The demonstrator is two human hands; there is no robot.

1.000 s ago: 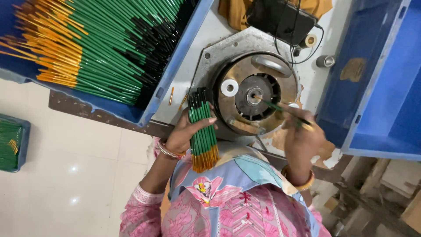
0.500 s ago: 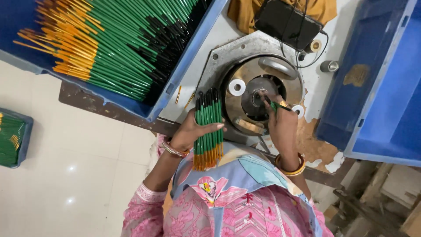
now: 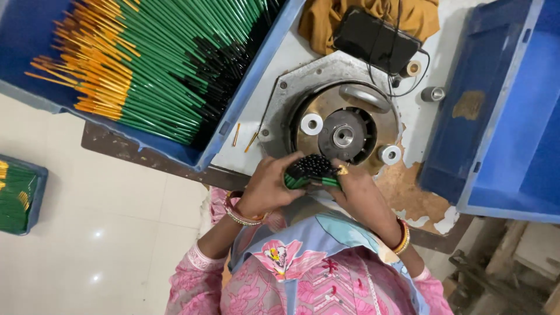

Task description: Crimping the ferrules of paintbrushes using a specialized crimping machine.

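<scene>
Both my hands grip one bundle of green sticks (image 3: pixel 312 171) with black ends, held end-on toward me at the near edge of the workbench. My left hand (image 3: pixel 269 186) wraps its left side, my right hand (image 3: pixel 356 188) its right side. Just beyond the bundle sits a round metal machine head (image 3: pixel 344 135) with a central hub and two white rollers. A blue tray (image 3: pixel 233 116) at the upper left holds a big heap of green sticks (image 3: pixel 157 64) with orange and black ends.
An empty blue tray (image 3: pixel 501 116) stands at the right. A black device on a mustard cloth (image 3: pixel 376 38) lies behind the machine. Two loose orange bits (image 3: pixel 244 139) lie on the bench. Another small blue bin (image 3: pixel 17 195) of sticks sits on the floor, left.
My right hand has left the machine hub and joined the left on the bundle. The bundle has turned from upright to end-on and moved right, in front of the machine.
</scene>
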